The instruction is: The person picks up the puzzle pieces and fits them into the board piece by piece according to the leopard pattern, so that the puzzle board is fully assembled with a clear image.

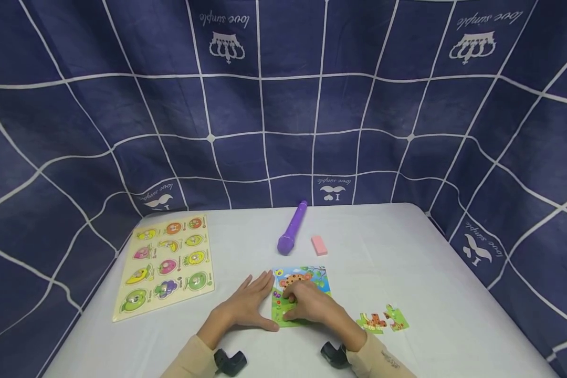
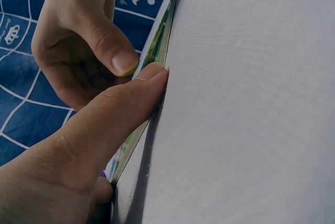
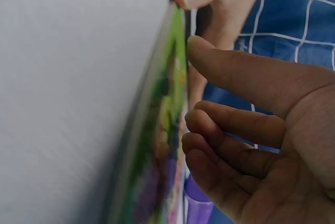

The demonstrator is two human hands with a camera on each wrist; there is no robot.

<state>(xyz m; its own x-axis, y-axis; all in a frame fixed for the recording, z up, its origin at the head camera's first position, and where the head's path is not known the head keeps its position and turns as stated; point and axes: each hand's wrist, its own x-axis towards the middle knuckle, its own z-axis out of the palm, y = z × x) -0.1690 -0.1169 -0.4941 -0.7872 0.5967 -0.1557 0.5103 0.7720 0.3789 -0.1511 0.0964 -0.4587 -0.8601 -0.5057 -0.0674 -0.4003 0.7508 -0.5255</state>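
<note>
A jigsaw puzzle [image 1: 283, 315] with a spotted cartoon animal on green grass lies flat in front of the person. The left hand [image 1: 249, 304] rests at its left edge, fingers extended and thumb at the lower left corner. In the left wrist view, the left thumb [image 2: 120, 103] presses along the puzzle's edge. Over the puzzle's middle is the right hand [image 1: 312, 303], with bent fingers and the thumb low toward the surface. Nothing shows between the right fingers [image 3: 225, 124] in the right wrist view. The right hand covers part of the picture.
Joined loose puzzle pieces [image 1: 372, 323] and another green piece [image 1: 396, 317] lie to the right. Behind the puzzle are a purple toy microphone [image 1: 293, 228] and a pink block [image 1: 318, 245]. A wooden fruit board [image 1: 165, 262] sits left. A blue checked curtain [image 1: 288, 105] surrounds the white table [image 1: 382, 247].
</note>
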